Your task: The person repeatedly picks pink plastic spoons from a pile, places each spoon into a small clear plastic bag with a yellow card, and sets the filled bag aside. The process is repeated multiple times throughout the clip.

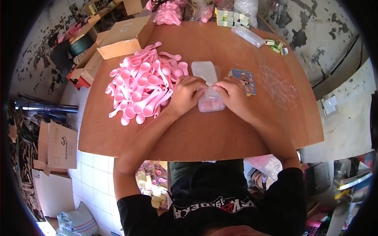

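My left hand (pixel 189 93) and my right hand (pixel 232 94) meet at the middle of the table, fingertips pinched on the upper edge of a clear plastic bag (pixel 211 104). The bag's lower part looks pinkish; what it contains cannot be made out. Just beyond my fingers lies a stack of clear plastic bags (pixel 204 70). A large heap of pink plastic spoons (pixel 143 80) spreads out left of my left hand. To the right, partly behind my right hand, are blue printed cards (pixel 245 80).
Clear plastic scraps (pixel 277 86) are scattered on the right of the brown table (pixel 189 137). A cardboard box (pixel 126 36) sits at the back left. Bagged pink items (pixel 168 13), small boxes (pixel 231 18), a clear plastic packet (pixel 248 36) and small yellow-green pieces (pixel 277 46) line the far side.
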Motion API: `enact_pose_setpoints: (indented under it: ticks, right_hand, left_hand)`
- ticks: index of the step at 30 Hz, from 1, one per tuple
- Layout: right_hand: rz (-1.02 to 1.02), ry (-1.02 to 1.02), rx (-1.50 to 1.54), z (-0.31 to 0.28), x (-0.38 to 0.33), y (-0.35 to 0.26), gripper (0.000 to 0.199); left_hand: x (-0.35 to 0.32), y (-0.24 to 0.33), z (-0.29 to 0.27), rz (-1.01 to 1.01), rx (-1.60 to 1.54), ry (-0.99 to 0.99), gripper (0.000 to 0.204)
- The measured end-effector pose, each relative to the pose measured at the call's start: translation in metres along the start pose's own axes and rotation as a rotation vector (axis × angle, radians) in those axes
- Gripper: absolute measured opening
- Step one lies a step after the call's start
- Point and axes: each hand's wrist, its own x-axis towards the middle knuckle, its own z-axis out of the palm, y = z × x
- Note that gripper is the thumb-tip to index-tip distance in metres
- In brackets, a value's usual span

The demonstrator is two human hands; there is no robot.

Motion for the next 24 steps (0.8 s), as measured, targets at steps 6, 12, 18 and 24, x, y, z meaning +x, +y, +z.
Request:
enact_pose_setpoints:
  ticks: [6,12,18,24]
  right_hand:
    - [0.023,-0.094,0.09,-0.022,0.008,-0.002,0.01]
    - [0.111,-0.308,-0.17,-0.105,0.001,0.014,0.028]
    - [0.24,-0.386,-0.021,-0.103,-0.018,0.037,0.033]
    - [0.235,-0.306,0.052,-0.112,-0.015,0.05,0.017]
  left_hand:
    - [0.009,0.005,0.003,0.052,-0.165,0.141,0.019]
    - [0.004,0.003,0.01,-0.363,-0.579,0.034,0.018]
    - [0.012,-0.007,0.023,-0.441,-0.736,0.068,0.03]
    - [0.012,-0.005,0.019,-0.524,-0.665,0.04,0.032]
